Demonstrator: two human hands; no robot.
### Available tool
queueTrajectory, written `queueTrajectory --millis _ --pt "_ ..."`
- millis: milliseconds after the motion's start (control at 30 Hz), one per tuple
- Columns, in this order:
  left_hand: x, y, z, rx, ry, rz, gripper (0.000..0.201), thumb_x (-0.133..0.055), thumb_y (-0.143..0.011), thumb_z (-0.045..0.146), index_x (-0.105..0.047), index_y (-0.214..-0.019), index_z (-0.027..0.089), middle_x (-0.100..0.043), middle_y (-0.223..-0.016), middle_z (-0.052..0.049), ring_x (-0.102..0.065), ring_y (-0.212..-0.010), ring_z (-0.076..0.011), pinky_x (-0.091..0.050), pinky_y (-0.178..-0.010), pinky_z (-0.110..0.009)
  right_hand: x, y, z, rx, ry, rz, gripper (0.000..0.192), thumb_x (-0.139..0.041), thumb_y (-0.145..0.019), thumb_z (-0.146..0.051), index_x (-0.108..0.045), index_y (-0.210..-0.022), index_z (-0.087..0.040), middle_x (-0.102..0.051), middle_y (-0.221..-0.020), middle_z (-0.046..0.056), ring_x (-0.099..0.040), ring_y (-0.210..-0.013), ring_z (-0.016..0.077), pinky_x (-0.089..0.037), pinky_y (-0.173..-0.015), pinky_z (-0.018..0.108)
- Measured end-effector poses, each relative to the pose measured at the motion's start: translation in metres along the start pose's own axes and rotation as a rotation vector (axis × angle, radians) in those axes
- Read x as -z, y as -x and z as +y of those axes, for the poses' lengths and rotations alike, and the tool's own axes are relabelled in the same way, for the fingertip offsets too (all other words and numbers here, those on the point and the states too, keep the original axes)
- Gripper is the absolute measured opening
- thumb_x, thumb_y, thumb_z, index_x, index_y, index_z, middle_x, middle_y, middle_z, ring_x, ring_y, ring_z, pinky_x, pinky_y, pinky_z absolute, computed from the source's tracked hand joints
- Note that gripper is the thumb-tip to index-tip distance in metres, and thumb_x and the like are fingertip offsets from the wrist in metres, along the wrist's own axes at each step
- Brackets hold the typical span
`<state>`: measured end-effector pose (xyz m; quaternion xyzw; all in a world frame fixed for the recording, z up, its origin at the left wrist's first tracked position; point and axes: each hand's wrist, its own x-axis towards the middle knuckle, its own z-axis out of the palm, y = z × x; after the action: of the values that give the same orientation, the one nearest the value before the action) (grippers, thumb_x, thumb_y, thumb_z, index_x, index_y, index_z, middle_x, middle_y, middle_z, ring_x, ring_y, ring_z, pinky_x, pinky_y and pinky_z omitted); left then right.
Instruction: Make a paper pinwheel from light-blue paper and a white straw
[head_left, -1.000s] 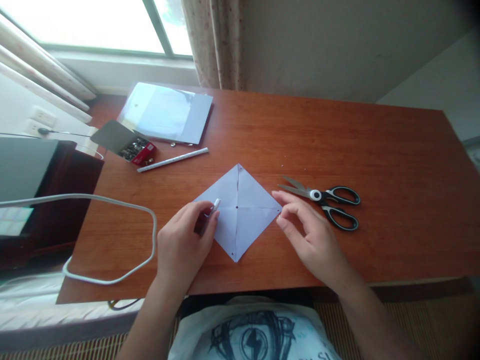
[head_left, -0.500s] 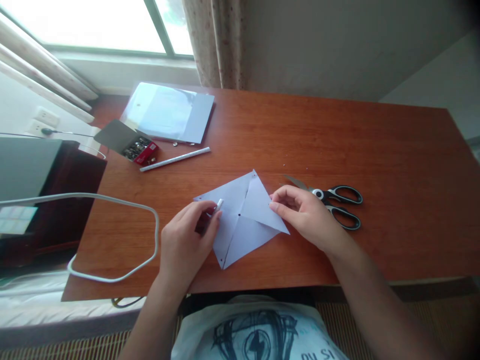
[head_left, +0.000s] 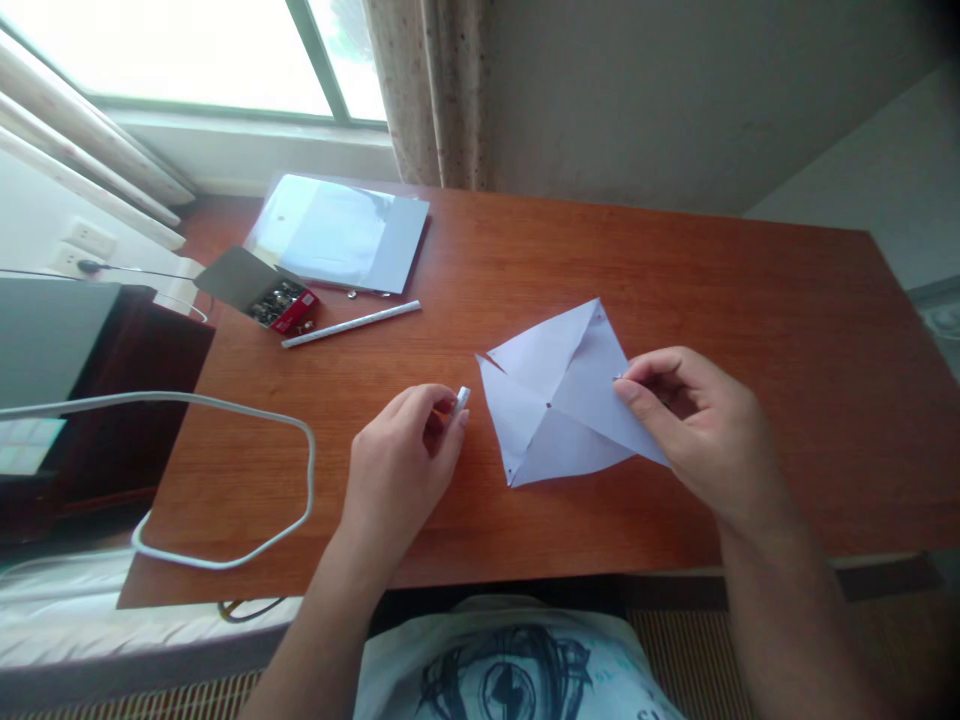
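Observation:
A pale blue square of paper point(head_left: 551, 395) with crossing creases and small dark dots is held above the wooden desk point(head_left: 675, 260), one flap raised. My right hand point(head_left: 709, 430) pinches its right corner between thumb and fingers. My left hand point(head_left: 405, 455) rests on the desk just left of the paper, apart from it, closed on a small white-tipped pen-like object point(head_left: 462, 399). The scissors are hidden behind my right hand and the paper.
At the back left lie a clear plastic folder point(head_left: 337, 230), an open box of metal clips point(head_left: 271, 296) and a thin white stick point(head_left: 351, 323). A white cable point(head_left: 225, 480) loops over the desk's left edge beside a dark cabinet point(head_left: 90, 400).
My right hand took the paper's right corner, lifted it and carried the sheet to the right, covering the scissors. My left hand let the paper slide away and still holds the small white-tipped object.

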<state>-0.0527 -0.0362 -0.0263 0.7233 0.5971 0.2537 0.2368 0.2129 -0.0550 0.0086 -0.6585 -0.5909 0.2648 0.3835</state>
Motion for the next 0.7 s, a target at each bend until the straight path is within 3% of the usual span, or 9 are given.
queueTrajectory --millis 267,467,600,700 --pt "-0.026 -0.029 0.028 -0.108 -0.315 -0.121 0.014 -0.054 -0.100 0.027 -0.063 -0.091 0.021 -0.069 -0.090 -0.004 -0.067 -0.078 -0.0216 -0.041 -0.063 -0.031 0.026 -0.001 0.005 0.292 0.265 0.163 0.005 -0.073 -0.091 -0.025 -0.068 -0.090 -0.026 -0.073 -0.087 -0.001 -0.069 -0.078 0.0168 -0.054 -0.071 0.028" --pt "-0.032 -0.033 0.033 -0.114 -0.421 -0.089 0.015 -0.056 -0.099 0.033 -0.065 -0.092 0.023 -0.069 -0.093 -0.004 -0.067 -0.084 -0.0254 -0.040 -0.061 -0.033 0.033 -0.011 0.007 0.412 0.249 0.247 0.007 -0.073 -0.090 -0.023 -0.068 -0.090 -0.026 -0.072 -0.086 0.000 -0.070 -0.079 0.0191 -0.053 -0.072 0.031" --pt "-0.028 -0.028 0.034 -0.157 -0.225 -0.004 0.011 -0.059 -0.097 0.027 -0.068 -0.094 0.021 -0.070 -0.095 -0.005 -0.067 -0.088 -0.0243 -0.047 -0.070 -0.033 0.035 -0.014 0.004 0.480 0.237 0.267 0.009 -0.074 -0.089 -0.020 -0.067 -0.092 -0.026 -0.072 -0.086 0.000 -0.070 -0.080 0.0193 -0.054 -0.071 0.032" --pt "-0.021 -0.019 0.045 -0.178 0.201 0.016 0.009 -0.060 -0.096 0.022 -0.069 -0.093 0.021 -0.071 -0.087 -0.003 -0.065 -0.075 -0.0161 -0.050 -0.070 -0.029 0.030 -0.009 0.000 0.511 0.215 0.303 0.013 -0.075 -0.088 -0.018 -0.067 -0.093 -0.027 -0.072 -0.086 0.000 -0.069 -0.079 0.0192 -0.055 -0.071 0.032"
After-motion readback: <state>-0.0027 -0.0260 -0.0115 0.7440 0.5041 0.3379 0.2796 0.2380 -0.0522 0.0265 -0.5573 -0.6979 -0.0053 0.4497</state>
